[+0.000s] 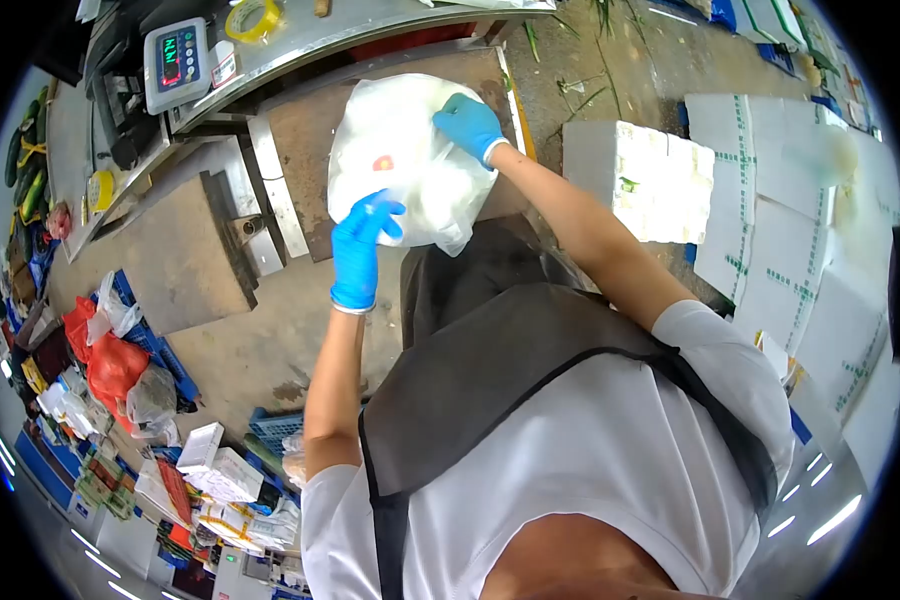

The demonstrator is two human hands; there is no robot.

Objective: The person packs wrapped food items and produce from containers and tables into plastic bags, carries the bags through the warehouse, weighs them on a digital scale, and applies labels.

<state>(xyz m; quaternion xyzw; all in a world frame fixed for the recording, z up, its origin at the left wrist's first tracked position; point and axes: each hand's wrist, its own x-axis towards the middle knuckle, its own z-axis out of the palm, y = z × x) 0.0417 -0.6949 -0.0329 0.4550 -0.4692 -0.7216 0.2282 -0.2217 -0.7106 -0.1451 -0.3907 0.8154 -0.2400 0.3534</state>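
Note:
A full white plastic bag (375,125) with a small red and yellow mark rests on a brown platform (300,120) in front of me. Its contents look pale, but I cannot make them out. My right hand (470,124), in a blue glove, has its fingers curled in on the bag's upper right side and grips the plastic. At the lower left edge of the bag is my left hand (358,250), also blue-gloved. Its thumb and fingers are apart, with the fingertips at the plastic.
A metal table (300,35) at the upper left carries a digital display unit (177,65) and a yellow tape roll (253,18). White foam boxes (660,185) stand to the right. Red bags (115,370) and crates crowd the lower left. Green scraps lie on the floor.

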